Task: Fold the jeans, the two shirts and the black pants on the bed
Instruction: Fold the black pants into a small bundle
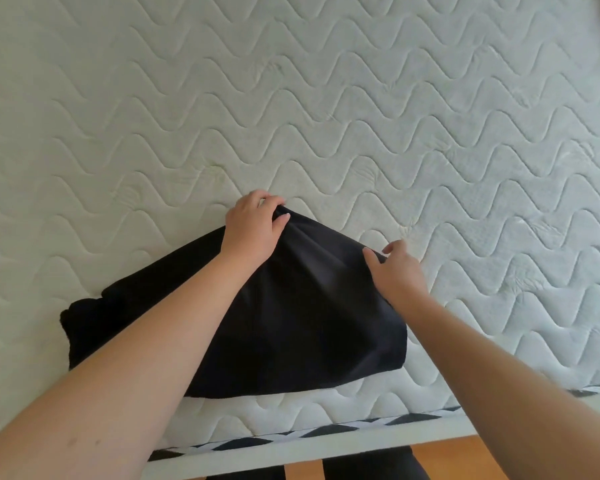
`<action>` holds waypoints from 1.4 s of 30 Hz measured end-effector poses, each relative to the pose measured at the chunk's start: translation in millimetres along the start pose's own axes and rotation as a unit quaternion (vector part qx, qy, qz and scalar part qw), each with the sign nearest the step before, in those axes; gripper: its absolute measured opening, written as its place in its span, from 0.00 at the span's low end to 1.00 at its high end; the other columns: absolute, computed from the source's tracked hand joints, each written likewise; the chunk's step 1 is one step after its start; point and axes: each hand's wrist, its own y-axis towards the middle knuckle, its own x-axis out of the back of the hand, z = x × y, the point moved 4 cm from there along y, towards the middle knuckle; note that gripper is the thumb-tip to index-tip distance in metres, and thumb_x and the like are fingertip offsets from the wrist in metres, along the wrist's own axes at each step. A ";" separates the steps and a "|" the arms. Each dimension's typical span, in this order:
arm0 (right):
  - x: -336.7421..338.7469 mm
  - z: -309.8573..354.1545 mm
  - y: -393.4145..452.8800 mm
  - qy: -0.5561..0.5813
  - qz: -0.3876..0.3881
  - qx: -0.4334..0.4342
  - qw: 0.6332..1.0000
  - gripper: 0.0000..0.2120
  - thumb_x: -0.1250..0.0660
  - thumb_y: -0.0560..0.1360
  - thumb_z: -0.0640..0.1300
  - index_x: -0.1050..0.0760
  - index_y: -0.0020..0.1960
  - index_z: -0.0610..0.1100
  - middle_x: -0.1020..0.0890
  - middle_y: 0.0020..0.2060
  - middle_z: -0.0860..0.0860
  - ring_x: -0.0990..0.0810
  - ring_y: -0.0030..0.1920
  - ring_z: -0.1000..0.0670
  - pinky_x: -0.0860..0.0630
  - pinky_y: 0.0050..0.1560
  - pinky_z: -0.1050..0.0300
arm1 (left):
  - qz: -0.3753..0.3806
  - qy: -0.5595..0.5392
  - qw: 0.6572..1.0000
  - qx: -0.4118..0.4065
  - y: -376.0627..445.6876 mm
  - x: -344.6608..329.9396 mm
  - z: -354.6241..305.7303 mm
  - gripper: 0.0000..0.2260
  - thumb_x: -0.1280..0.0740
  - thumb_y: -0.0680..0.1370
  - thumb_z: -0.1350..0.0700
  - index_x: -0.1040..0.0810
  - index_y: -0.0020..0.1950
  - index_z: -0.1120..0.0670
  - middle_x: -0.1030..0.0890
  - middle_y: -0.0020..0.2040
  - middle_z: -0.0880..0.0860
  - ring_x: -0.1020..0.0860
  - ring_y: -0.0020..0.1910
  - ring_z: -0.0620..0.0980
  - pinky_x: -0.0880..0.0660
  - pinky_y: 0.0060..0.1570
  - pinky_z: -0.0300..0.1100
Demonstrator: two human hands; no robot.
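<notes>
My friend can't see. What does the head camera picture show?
Two bare hands work a black garment on a quilted white mattress. The left hand grips its far edge, and the right hand touches the right side.

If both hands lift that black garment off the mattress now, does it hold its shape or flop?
Likely floppy: the black garment puckers into soft creases where the left hand pinches its far edge. Probably light, since it tents up there. The right hand grips the right edge.

Left hand [253, 230] pinching (fingers curled); right hand [400, 268] likewise.
</notes>
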 end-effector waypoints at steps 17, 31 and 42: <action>-1.5 -18.1 18.3 0.571 0.111 -0.093 0.808 0.07 0.40 0.82 0.42 0.27 0.60 0.48 0.17 0.54 0.50 0.19 0.55 0.51 0.24 0.57 0.53 | 0.135 -0.011 0.983 0.123 48.4 -11.4 11.3 0.13 0.26 0.73 0.47 0.22 0.55 0.48 0.25 0.60 0.52 0.26 0.60 0.54 0.27 0.60 0.51; -10.2 3.8 33.0 0.474 0.082 -0.045 0.875 0.16 0.26 0.73 0.45 0.23 0.59 0.57 0.20 0.52 0.47 0.18 0.54 0.48 0.21 0.57 0.52 | 0.067 -0.155 0.971 0.167 53.3 -4.3 16.9 0.03 0.29 0.77 0.54 0.20 0.49 0.51 0.20 0.40 0.45 0.25 0.40 0.43 0.32 0.40 0.38; -5.5 -1.5 25.0 0.532 0.195 -0.025 0.824 0.12 0.35 0.80 0.41 0.22 0.63 0.47 0.17 0.52 0.50 0.18 0.53 0.52 0.25 0.54 0.58 | 0.171 -0.016 0.985 -0.017 61.3 -10.4 10.4 0.07 0.27 0.73 0.45 0.17 0.48 0.45 0.24 0.49 0.47 0.27 0.54 0.49 0.29 0.57 0.48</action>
